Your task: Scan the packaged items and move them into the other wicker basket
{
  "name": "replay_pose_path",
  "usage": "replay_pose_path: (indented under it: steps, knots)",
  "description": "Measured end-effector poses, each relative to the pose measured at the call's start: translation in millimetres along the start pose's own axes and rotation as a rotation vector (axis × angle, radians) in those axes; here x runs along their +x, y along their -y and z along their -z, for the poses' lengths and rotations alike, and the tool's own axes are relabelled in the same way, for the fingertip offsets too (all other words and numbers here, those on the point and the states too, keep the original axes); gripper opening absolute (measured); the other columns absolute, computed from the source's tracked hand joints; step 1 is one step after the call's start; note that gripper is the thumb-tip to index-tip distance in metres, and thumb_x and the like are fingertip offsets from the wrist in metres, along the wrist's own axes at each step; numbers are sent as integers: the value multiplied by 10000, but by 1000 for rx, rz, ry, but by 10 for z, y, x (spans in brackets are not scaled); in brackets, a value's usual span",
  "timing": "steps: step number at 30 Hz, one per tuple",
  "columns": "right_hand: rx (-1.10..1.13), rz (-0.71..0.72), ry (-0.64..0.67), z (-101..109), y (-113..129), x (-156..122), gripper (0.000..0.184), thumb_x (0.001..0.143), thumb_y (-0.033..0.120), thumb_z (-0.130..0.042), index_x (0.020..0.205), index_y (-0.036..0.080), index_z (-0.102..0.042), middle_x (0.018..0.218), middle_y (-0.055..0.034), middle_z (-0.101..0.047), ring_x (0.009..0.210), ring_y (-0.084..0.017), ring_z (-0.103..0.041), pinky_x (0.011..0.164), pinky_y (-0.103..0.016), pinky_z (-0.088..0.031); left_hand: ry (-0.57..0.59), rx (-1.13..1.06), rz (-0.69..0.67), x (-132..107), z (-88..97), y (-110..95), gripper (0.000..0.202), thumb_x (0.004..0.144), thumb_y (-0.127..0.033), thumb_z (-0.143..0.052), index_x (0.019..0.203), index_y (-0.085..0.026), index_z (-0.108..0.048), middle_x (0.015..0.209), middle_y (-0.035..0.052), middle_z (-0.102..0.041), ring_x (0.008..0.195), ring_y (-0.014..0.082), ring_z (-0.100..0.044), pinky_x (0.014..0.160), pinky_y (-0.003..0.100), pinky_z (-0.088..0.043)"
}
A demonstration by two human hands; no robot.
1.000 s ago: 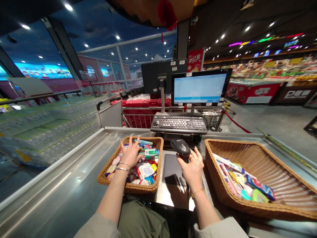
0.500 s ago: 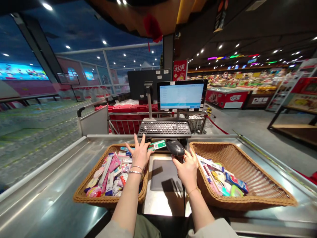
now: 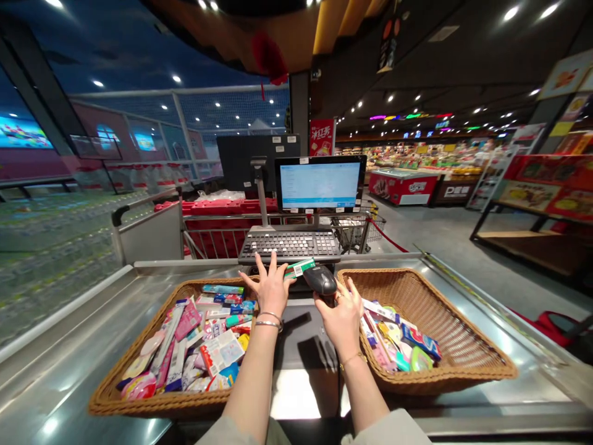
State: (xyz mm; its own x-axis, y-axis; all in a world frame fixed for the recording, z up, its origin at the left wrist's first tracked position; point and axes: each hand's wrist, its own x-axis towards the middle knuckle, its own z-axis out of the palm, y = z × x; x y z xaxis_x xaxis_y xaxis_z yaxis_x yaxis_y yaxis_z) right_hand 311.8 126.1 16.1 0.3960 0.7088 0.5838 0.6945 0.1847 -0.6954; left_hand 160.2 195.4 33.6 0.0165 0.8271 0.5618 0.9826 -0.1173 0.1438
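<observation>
My left hand (image 3: 271,289) grips a narrow green-and-white box (image 3: 300,268) on its thumb side, a barcode label on the box facing up. Some of its fingers are spread upward, and part of the box is hidden behind the hand. A black handheld barcode scanner (image 3: 320,280) is in my right hand (image 3: 341,312), its head close beside the box's right end. Left of the hands stands a wicker basket (image 3: 134,364) filled with small boxes and packets. Another wicker basket (image 3: 463,327), on the right, holds a smaller pile at its left end.
Ahead are a black keyboard (image 3: 291,243) and a lit monitor (image 3: 322,183). A dark plate (image 3: 296,343) is set in the metal counter (image 3: 50,383) between the baskets. Behind the counter stand red crates (image 3: 208,207) and a shopping cart (image 3: 352,228).
The view has turned slightly right, so the baskets and screen appear farther left. My left hand and the green-and-white box have moved closer to the scanner. More of the left basket's contents show.
</observation>
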Motion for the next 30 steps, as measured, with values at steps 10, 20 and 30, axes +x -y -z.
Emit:
replay_pose_path:
  steps: [10, 20, 30]
  knots:
    - [-51, 23, -18, 119, -91, 17, 287, 764, 363, -648, 975, 190, -734, 1224, -84, -663, 1335, -326, -369, 1108, -529, -237, -17, -23, -22, 10, -84, -215, 376, 865, -420, -596, 1232, -340, -622, 1579, -5, -275, 1485, 386, 44, 1006, 787, 189]
    - [-46, 62, -1, 132, -120, 7, 288, 764, 354, -636, 990, 200, -726, 1244, -73, -652, 1341, -337, -351, 1113, -543, -210, 12, -69, 2, 4, -75, -279, 380, 874, -421, -580, 1243, -341, -614, 1582, -7, -262, 1485, 377, 61, 1012, 783, 186]
    - [-46, 79, 8, 142, -113, 0, 296, 756, 340, -647, 1005, 199, -722, 1235, -81, -657, 1340, -341, -358, 1102, -555, -216, -8, -69, -8, -5, -95, -263, 378, 876, -400, -579, 1250, -349, -606, 1578, -22, -263, 1484, 367, 86, 1000, 771, 220]
